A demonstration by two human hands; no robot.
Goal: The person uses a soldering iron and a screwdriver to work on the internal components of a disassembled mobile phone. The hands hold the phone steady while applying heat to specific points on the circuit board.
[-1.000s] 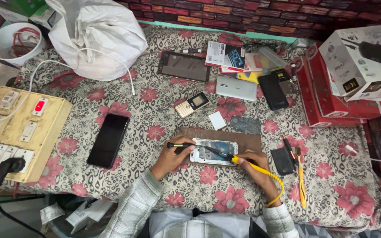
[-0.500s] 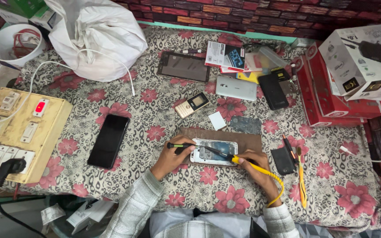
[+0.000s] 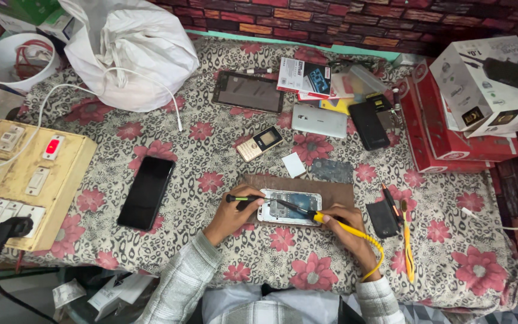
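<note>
An opened white phone (image 3: 289, 207) lies on a brown mat (image 3: 337, 192) near the front of the flowered table. My left hand (image 3: 232, 213) holds a green-handled screwdriver (image 3: 241, 198) next to the phone's left end. My right hand (image 3: 346, 225) grips a yellow-handled soldering iron (image 3: 307, 214) whose dark tip rests over the phone's inside. Its yellow cord (image 3: 370, 246) loops back past my right wrist.
A black smartphone (image 3: 146, 192) lies left of me, beside a cream switchboard (image 3: 13, 180). Behind the mat are a small keypad phone (image 3: 259, 143), a tablet (image 3: 248, 92), a silver phone (image 3: 319, 120) and a black phone (image 3: 369, 125). Red and white boxes (image 3: 463, 102) stand right; a white bag (image 3: 127, 51) back left.
</note>
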